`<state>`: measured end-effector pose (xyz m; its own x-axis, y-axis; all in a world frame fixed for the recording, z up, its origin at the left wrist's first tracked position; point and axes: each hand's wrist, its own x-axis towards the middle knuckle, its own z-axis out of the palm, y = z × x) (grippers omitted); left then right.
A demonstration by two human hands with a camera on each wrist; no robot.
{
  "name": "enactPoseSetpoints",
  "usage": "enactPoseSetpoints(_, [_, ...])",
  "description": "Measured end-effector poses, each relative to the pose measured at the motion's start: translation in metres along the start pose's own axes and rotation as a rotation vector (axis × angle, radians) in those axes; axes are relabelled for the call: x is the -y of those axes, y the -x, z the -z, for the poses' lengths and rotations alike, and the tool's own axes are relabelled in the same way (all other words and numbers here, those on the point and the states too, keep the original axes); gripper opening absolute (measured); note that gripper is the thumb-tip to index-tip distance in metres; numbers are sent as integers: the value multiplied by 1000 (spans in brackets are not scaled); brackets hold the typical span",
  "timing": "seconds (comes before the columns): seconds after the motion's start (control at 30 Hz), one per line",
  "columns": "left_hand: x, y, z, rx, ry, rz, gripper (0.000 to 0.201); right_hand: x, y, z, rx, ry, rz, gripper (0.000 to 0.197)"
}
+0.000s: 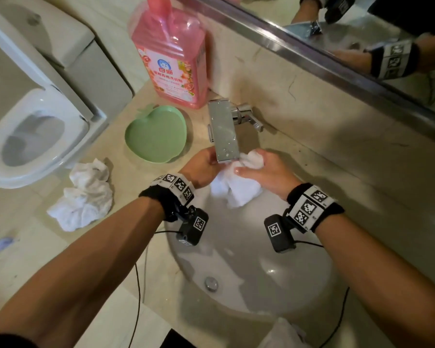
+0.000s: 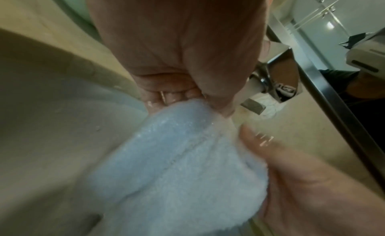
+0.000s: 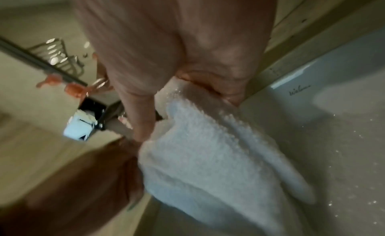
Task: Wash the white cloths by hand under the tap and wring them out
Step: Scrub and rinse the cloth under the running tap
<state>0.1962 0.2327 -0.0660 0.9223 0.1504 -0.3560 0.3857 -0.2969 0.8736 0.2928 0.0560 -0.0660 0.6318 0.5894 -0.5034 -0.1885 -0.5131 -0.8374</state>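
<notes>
Head view shows my left hand (image 1: 204, 166) and right hand (image 1: 264, 172) both clenched on the soft white terry cloth (image 1: 236, 189) under the chrome tap (image 1: 224, 131); I judge it limp, water-heavy, best gripped bunched at both ends.

Pink detergent bottle (image 1: 171, 54) behind green dish (image 1: 156, 134), beside toilet (image 1: 35, 136).
</notes>
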Motion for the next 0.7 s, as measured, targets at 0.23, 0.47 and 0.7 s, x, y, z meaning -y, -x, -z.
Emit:
enactPoseSetpoints(0.23, [-2, 7, 16, -2, 26, 69, 25, 6, -4, -13, 96, 102, 41, 23])
enactPoseSetpoints(0.47, [12, 17, 20, 41, -103, 186, 13, 11, -6, -29, -35, -160, 10, 39])
enactPoseSetpoints(0.7, [19, 12, 9, 21, -169, 87, 33, 12, -3, -10, -84, -163, 14, 46])
